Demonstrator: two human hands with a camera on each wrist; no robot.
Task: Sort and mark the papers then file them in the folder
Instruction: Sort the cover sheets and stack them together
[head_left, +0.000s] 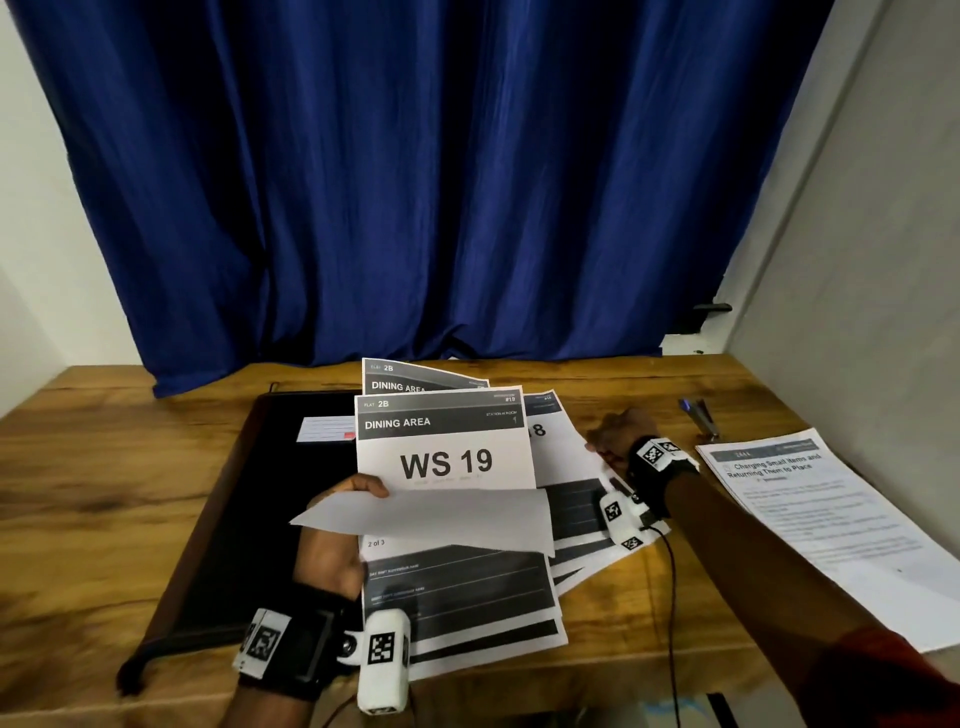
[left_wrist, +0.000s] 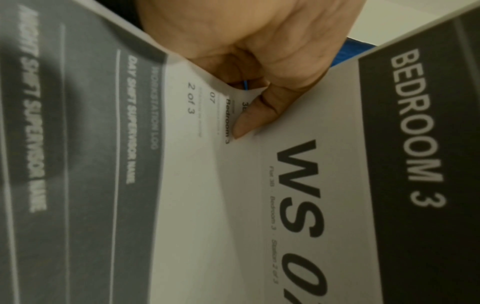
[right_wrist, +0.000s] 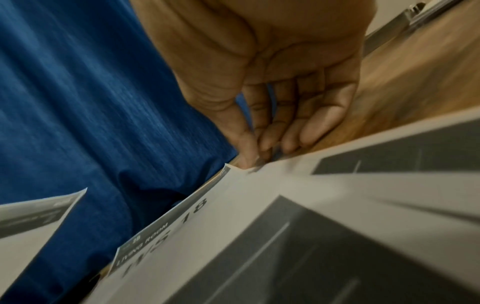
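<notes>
— Papers (head_left: 457, 587) first; where do they sit?

— Fanned out on the wooden table (head_left: 104, 467) at about 6 o'clock, nearest the camera; the lowest sheets show dark printed bands and "2 of 3"; they overlap the right edge of a black folder (head_left: 234, 519) lying open at 8 o'clock.

— And the left hand (head_left: 332, 540)?

— It grips the left edge of several sheets, thumb curled over the front; a blank-backed sheet (head_left: 431, 519) is folded down across the thumb; behind that stands the "WS 19" sheet (head_left: 447, 441), headed "DINING AREA"; in the left wrist view the thumb (left_wrist: 249, 117) presses on a sheet reading "BEDROOM 3" (left_wrist: 324, 164), so the fingers are closed on paper.

— The right hand (head_left: 618, 436)?

— At 3 o'clock of the fan, over the right edge of the "18" sheet (head_left: 550, 447); the right wrist view shows fingertips (right_wrist: 267, 142) drawn narrowly together at that sheet's corner, headed "LIVING ROOM" (right_wrist: 207, 216); the picture is blurred, so whether they actually pinch it I cannot tell.

— Farther out?

— A second "DINING AREA" sheet (head_left: 415, 376) peeks up at 12 o'clock behind "WS 19"; a small white label with a red patch (head_left: 327, 428) lies on the folder at 11; a separate printed page (head_left: 821, 519) lies at 3 o'clock, with a stapler (head_left: 701, 415) beyond it at 2; a blue curtain (head_left: 415, 182) hangs behind the table.
</notes>
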